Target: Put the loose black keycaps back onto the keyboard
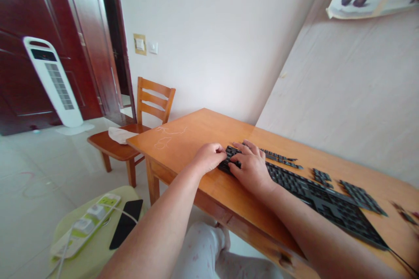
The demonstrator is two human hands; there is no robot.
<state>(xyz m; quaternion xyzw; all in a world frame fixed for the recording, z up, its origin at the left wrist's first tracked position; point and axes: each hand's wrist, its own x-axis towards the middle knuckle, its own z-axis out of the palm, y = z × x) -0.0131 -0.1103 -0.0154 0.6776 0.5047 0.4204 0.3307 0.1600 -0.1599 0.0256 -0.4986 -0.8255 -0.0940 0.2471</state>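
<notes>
A black keyboard (319, 194) lies on the wooden table (183, 152), running from the middle toward the lower right. At its left end, my left hand (209, 157) has its thumb and fingers closed on the edge. My right hand (251, 166) lies over the keyboard's left part, fingers apart, with thumb and index finger touching the keys. Whether a single key sits between them is hidden. Behind the keyboard are loose black keycaps in rows (281, 158), a small keycap group (322, 176) and a larger keycap block (363, 196).
Small dark bits (404, 213) lie at the table's right end. A wooden chair (153, 100) with a white cloth stands beyond the left corner. On a pale green stool (127, 192) are a power strip (88, 224) and a black phone (126, 224). A white tower fan (54, 83) stands by the door.
</notes>
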